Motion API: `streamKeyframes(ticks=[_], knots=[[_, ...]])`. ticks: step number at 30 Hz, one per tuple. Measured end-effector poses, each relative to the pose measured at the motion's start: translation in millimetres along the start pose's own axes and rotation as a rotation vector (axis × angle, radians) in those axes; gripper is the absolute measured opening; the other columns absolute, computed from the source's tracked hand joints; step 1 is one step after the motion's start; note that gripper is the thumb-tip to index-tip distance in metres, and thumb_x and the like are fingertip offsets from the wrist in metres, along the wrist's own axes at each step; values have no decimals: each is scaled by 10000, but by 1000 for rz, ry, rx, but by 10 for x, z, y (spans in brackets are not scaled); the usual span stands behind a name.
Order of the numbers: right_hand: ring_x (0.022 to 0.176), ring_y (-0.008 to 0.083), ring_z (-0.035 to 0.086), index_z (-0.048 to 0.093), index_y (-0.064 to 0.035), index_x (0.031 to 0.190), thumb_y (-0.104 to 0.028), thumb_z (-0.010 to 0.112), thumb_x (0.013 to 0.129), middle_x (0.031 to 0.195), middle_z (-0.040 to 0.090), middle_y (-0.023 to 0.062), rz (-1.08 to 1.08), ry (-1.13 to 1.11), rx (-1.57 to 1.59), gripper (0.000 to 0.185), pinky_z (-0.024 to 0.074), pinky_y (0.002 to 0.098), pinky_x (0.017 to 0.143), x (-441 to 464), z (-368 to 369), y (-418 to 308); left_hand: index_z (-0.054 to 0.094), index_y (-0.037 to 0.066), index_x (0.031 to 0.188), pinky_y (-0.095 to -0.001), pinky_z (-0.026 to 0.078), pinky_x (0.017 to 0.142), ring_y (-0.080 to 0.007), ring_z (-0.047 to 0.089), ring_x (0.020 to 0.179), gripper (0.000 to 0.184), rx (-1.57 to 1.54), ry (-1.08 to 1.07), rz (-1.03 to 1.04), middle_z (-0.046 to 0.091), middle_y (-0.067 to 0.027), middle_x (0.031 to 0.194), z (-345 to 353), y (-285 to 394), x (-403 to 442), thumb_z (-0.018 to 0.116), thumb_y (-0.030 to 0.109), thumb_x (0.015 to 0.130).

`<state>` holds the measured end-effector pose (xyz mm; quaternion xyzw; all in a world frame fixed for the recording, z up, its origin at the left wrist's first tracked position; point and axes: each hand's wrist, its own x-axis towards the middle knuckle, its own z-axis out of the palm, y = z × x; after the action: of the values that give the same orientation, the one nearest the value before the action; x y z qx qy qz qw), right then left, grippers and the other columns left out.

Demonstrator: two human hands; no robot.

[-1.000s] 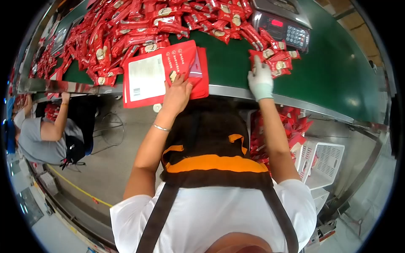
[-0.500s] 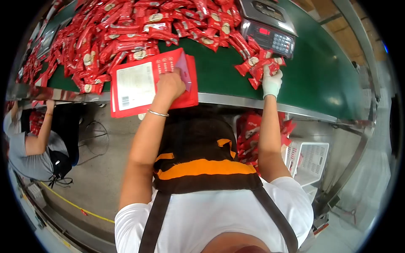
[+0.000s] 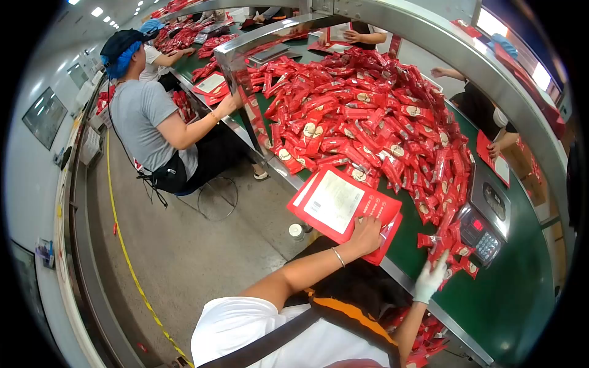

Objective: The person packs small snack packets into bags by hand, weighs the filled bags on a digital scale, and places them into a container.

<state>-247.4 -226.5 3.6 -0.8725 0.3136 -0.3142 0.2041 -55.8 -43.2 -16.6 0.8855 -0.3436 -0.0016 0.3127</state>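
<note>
Left hand (image 3: pixel 366 237) now flatter on pouch (image 3: pixel 334 201)

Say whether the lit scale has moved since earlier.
No: against the table edge, the scale keeps its place right of the packet pile; the view swung.

My view is bright, lit by small ceiling lights (image 3: pixel 97 11) and glaring panels (image 3: pixel 492 22) at upper right, with highlights on my glossy red packets (image 3: pixel 368 129). The lens bows the steel frame (image 3: pixel 442 46) and blackens all 4 corners.
</note>
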Motion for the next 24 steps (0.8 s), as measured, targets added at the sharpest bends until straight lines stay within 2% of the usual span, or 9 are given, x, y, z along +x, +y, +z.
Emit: streamKeyframes(ticks=[4, 7, 8, 9, 13, 15, 17, 20, 24], knots=[[1014, 414, 579, 496, -113, 1400, 13, 649, 809, 1133, 587, 238, -431, -349, 98, 624, 495, 454, 861, 65, 486, -142, 652, 25, 658, -490, 473, 737, -355, 617, 821, 139, 212, 102, 116, 626, -174, 777, 10, -14, 21, 626, 160, 682], [1003, 425, 564, 524, -111, 1358, -89, 634, 863, 1126, 581, 233, -348, -404, 75, 507, 489, 467, 847, 148, 252, -389, 631, 70, 546, -459, 470, 590, -299, 592, 576, 99, 293, 110, 381, 603, -121, 592, 234, -233, 63, 624, 152, 602], [996, 415, 574, 532, -101, 1343, -111, 635, 873, 1137, 580, 228, -318, -418, 60, 481, 491, 453, 850, 170, 198, -295, 635, 30, 592, -478, 477, 638, -339, 603, 652, 97, 277, 30, 487, 611, -161, 642, 125, -237, 55, 608, 107, 645], [996, 395, 586, 542, -110, 1335, -121, 646, 870, 1145, 586, 215, -208, -409, 86, 477, 496, 439, 857, 239, 41, -429, 642, -28, 683, -504, 476, 713, -389, 597, 758, 128, 31, 62, 270, 618, -222, 768, -97, -65, 6, 587, 80, 725], [992, 364, 598, 578, -147, 1300, -122, 662, 855, 1134, 607, 178, -210, -79, 250, 454, 500, 437, 859, 201, -23, -490, 657, -34, 796, -496, 438, 785, -386, 562, 848, 166, -46, 105, 180, 563, -216, 877, -14, -121, -56, 612, 125, 784], [974, 368, 597, 515, -207, 1372, -116, 685, 812, 1113, 621, 150, -400, -324, -125, 592, 494, 438, 870, 31, 130, -391, 663, -31, 805, -493, 436, 793, -383, 563, 846, 164, -54, 72, 158, 570, -204, 867, -63, -101, -69, 615, 124, 783], [980, 367, 591, 479, -233, 1404, -125, 683, 816, 1083, 626, 143, -252, -376, -137, 632, 492, 428, 872, -61, 171, -346, 667, -37, 813, -490, 437, 810, -384, 567, 874, 169, -75, 70, 137, 578, -201, 895, -72, -77, -39, 617, 122, 782], [982, 358, 589, 485, -228, 1406, -135, 686, 818, 1062, 626, 142, -93, -462, 7, 628, 490, 421, 870, 6, 93, -371, 667, -43, 816, -488, 434, 838, -381, 569, 918, 175, -129, 60, 116, 594, -200, 953, -99, -93, -19, 613, 120, 787], [957, 356, 595, 508, -197, 1391, -94, 693, 801, 1017, 625, 150, -286, -467, 221, 626, 490, 421, 855, 182, 174, -730, 657, -65, 824, -479, 420, 949, -397, 549, 1063, 171, -204, 100, 105, 592, -247, 1134, -108, -62, -3, 573, 84, 814]])
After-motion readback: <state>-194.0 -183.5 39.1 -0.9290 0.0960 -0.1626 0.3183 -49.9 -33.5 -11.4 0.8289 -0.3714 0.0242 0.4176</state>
